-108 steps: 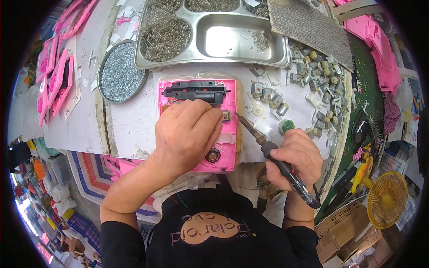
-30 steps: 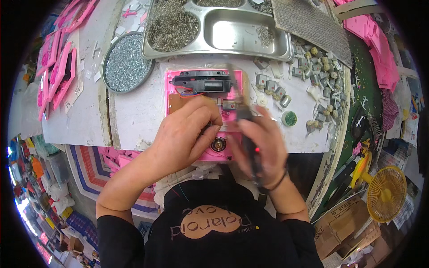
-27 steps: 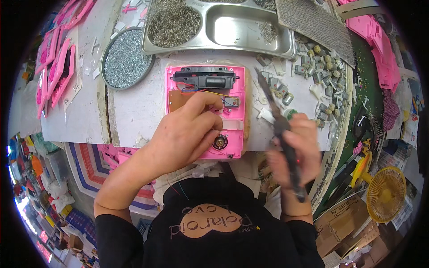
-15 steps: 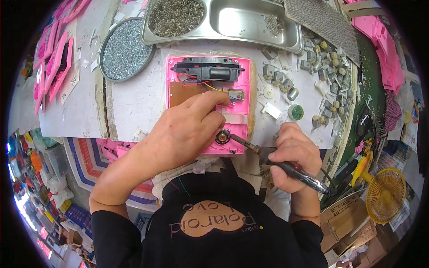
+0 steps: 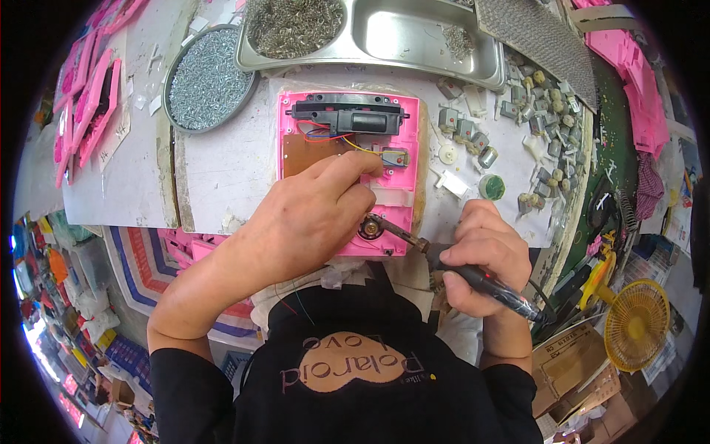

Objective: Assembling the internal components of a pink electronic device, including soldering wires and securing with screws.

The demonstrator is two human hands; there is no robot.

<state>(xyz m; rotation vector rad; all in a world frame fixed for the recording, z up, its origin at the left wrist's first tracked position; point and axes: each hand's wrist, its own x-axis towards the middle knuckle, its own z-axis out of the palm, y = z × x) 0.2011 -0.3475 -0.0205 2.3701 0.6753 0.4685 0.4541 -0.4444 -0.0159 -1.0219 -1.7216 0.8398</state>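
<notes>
A pink plastic housing (image 5: 403, 214) lies before me with its inside facing up. Fitted in it are a black mechanism (image 5: 362, 123), a brown circuit board (image 5: 314, 152), a small metal motor (image 5: 396, 157) and a round speaker (image 5: 370, 228). My left hand (image 5: 307, 211) rests over the board with curled, closed fingers; the index fingertip is beside the motor and the yellow wire. What the fingers hold is hidden. Gripped by its black handle, a soldering iron (image 5: 492, 285) is in my right hand (image 5: 484, 255). Its tip is at the speaker's upper rim.
Beyond the housing are a round tray of screws (image 5: 209, 78) and a steel compartment tray (image 5: 370, 63) holding springs. Several small motors (image 5: 484, 155) and a green-topped round container (image 5: 492, 187) lie to the right. A yellow fan (image 5: 636, 323) stands at lower right.
The soldering iron's tip has shifted slightly up and left, from the speaker's right side to its upper rim. My left hand has stayed nearly in place.
</notes>
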